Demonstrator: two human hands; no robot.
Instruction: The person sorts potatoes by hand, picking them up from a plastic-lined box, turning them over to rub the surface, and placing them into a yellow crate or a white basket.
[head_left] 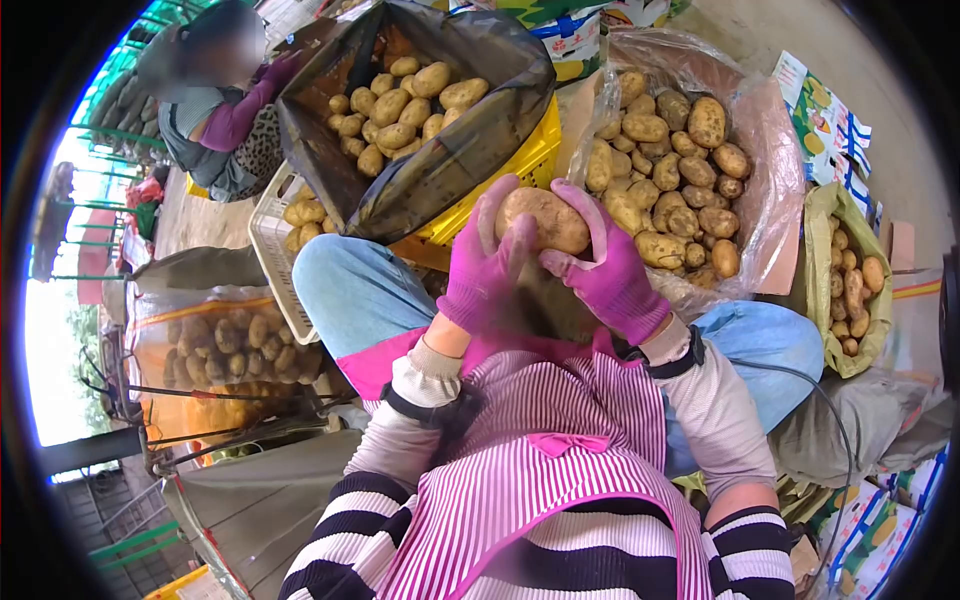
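One large brown potato [546, 219] is held between my two hands, above my lap. My left hand [484, 258], in a pink knitted glove, has its fingers wrapped round the potato's left side. From the right, my right hand [612, 265], gloved alike, grips it with thumb and fingers. Just beyond the hands stands a yellow crate [520, 165] lined with a dark plastic bag [400, 205], with several potatoes [405, 105] in it. To its right, a box lined with clear plastic [765, 130] holds many more potatoes [690, 165].
A white basket [268, 240] with potatoes sits left of my knee. At the right is a green sack [818, 225] of potatoes. A mesh bag [230, 340] of potatoes is at the left. Another person [215, 110] sits at upper left. Printed cartons [830, 120] lie at upper right.
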